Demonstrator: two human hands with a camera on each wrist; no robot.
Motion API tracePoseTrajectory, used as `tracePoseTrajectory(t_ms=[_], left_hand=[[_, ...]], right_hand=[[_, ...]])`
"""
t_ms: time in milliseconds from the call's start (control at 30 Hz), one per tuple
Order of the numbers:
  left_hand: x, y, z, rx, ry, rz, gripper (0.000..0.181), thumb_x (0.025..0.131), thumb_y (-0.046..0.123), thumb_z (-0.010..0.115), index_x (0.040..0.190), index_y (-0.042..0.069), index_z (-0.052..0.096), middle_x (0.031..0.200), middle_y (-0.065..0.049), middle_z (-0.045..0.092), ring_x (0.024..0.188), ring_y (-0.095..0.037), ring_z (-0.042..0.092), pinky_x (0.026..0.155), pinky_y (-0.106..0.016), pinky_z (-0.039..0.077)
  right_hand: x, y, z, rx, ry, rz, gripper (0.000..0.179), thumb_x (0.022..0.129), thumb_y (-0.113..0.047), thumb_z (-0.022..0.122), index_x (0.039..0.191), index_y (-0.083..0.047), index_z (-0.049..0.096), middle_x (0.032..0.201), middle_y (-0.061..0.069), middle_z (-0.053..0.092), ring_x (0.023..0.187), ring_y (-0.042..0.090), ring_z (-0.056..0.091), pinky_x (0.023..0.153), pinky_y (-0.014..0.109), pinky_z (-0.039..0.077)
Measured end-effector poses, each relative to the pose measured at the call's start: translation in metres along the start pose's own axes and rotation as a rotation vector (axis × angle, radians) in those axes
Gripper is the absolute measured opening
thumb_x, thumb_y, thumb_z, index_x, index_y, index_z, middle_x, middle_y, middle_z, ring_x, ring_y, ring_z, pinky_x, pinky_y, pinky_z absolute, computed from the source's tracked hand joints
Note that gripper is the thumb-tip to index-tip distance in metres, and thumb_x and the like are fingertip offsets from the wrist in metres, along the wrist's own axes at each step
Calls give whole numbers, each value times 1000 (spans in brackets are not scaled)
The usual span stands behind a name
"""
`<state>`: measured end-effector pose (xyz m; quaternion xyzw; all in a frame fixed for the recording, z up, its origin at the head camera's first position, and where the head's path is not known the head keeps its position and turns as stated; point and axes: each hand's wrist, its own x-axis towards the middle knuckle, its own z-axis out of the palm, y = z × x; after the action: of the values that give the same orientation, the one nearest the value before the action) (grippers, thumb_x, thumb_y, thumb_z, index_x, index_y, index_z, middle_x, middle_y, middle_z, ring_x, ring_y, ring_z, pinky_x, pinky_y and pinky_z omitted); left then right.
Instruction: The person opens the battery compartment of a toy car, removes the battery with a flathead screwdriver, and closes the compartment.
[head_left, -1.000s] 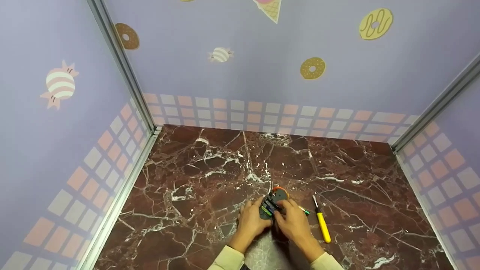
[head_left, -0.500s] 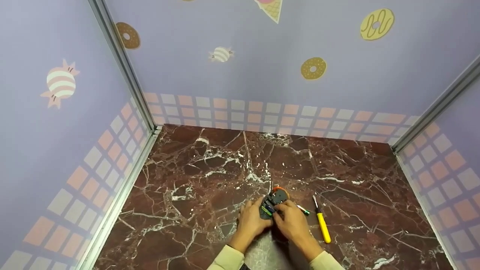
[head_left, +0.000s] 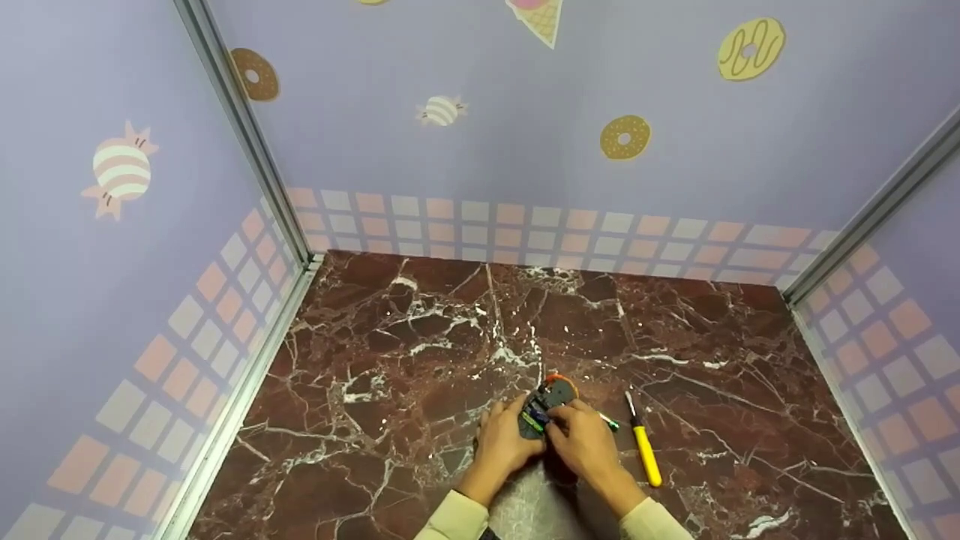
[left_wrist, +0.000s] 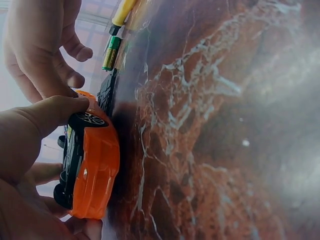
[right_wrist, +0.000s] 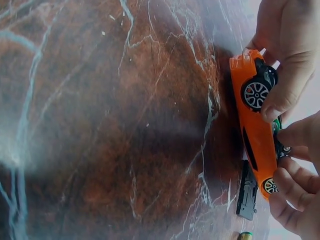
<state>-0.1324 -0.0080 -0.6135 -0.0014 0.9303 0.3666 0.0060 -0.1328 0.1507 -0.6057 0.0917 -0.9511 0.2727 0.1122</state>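
Note:
An orange toy car (right_wrist: 257, 135) lies wheels up on the marbled table. My left hand (head_left: 504, 441) grips it by the sides, thumb near a wheel (left_wrist: 90, 120) in the left wrist view. In its grey-black underside (head_left: 561, 391) the battery compartment is uncovered, with a green battery (head_left: 531, 424) inside. My right hand (head_left: 589, 444) bends over the compartment and pinches a dark blue-looking battery (head_left: 538, 415) there, partly hidden by the fingertips. A black battery cover (right_wrist: 247, 192) lies on the table beside the car.
A loose green battery (head_left: 609, 422) lies right of the right hand. Farther right is a screwdriver (head_left: 646, 454) with a yellow handle. Purple patterned walls (head_left: 525, 150) enclose the table at the back and both sides.
The right fingertips have shifted slightly left and down into the compartment, and the dark battery now lies lower beside the green one. The left hand and car stay put.

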Motion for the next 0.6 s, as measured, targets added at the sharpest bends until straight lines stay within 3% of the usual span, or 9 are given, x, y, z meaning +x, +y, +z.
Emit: tracePoseTrajectory(t_ms=[233,600], left_hand=[[-1,-1,0,8,-4,0,88,63,30,90,144,13,60,119,-12,61,103,-31,52,86,-56,46],[-1,-1,0,7,-1,-10,89,62,27,90,144,15,60,119,-11,62,102,-29,52,84,-54,46]], right_hand=[[-2,2,0,39,64,-7,14,83,-13,81,97,-14,79,95,2,74,85,21,70,75,43,57],[-5,8,3,187,137,13,15,82,-7,79,97,-12,79,87,-1,73,73,10,66,68,33,55]])
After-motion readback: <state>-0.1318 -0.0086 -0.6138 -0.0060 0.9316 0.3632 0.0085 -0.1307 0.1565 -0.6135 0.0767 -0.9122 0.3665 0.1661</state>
